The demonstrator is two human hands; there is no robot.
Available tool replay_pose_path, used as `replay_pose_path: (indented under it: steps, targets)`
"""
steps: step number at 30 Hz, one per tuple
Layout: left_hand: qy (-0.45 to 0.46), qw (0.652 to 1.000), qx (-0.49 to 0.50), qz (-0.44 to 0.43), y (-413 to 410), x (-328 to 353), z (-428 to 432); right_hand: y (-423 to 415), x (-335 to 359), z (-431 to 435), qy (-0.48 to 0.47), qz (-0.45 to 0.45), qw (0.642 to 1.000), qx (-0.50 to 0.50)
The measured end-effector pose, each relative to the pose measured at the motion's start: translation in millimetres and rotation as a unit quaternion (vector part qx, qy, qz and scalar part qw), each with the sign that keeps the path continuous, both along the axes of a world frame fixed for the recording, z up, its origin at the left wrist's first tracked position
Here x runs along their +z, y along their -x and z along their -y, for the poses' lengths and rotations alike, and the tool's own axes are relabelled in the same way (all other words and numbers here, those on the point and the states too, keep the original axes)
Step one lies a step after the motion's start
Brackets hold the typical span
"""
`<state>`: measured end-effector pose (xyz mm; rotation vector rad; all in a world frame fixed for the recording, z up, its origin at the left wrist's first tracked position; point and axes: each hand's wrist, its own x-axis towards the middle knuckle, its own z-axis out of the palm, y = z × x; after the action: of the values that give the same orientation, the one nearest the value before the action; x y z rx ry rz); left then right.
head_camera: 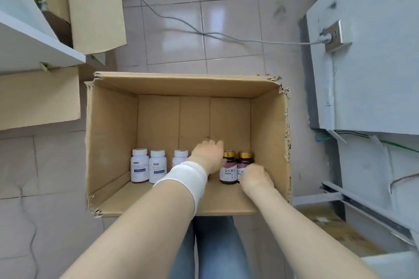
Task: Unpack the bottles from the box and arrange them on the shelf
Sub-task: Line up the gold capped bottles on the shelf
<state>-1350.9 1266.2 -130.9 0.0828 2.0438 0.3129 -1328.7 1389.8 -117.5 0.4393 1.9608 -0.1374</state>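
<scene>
Down in box [186,85]: right hand [256,176] grips amber bottle [244,162]; left hand [207,156] beside white bottles [157,166], grip unclear.

The brown bottle [244,162] my right hand [257,176] grips shows 益生菌; its twin [228,170] just left reads, I think, 益生菌片. Left of my left hand [207,157], print on the white bottles [139,165] is too blurred.

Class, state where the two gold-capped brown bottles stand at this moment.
Head view: the gold-capped brown bottles stand inside the cardboard box, right of centre, between the left hand and right hand.
</scene>
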Motion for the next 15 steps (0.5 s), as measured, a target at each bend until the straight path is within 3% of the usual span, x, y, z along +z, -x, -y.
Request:
replay_pose_path:
  steps: [8, 15]
  targets:
    - [-0.037, 0.997, -0.038, 0.060, 15.4, -48.5, 4.0, 1.5, -40.5, 3.7, 0.000, -0.013, 0.999, -0.036]
    - [-0.106, 0.991, 0.065, 0.043, 15.3, -34.3, 20.9, 6.9, -34.0, 3.3, 0.019, -0.026, 0.995, -0.095]
